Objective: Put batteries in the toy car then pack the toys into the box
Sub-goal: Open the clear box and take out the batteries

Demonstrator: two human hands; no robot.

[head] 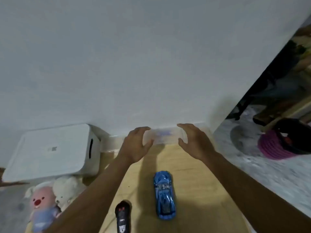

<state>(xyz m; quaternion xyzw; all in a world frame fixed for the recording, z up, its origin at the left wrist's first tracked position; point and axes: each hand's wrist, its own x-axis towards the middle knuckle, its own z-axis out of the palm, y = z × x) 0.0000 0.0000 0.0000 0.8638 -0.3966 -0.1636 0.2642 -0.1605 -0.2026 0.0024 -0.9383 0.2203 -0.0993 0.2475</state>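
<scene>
A blue toy car [164,195] lies on the yellow wooden board [190,179], pointing away from me. To its left lies a black remote control [122,216]. A clear plastic box [164,137] stands against the white wall at the board's far end. My left hand [136,145] and my right hand [193,140] are stretched out to either side of that box, fingers spread and curved towards it. Blur hides whether they touch it. A pink plush toy [42,206] and a white plush bear [65,190] lie at the lower left.
A white lidded storage box [50,152] with a handle slot sits on the left by the wall. On the right, past the wall's corner, a purple knitted basket [276,147] holding dark items stands on the grey floor, with dark furniture behind it.
</scene>
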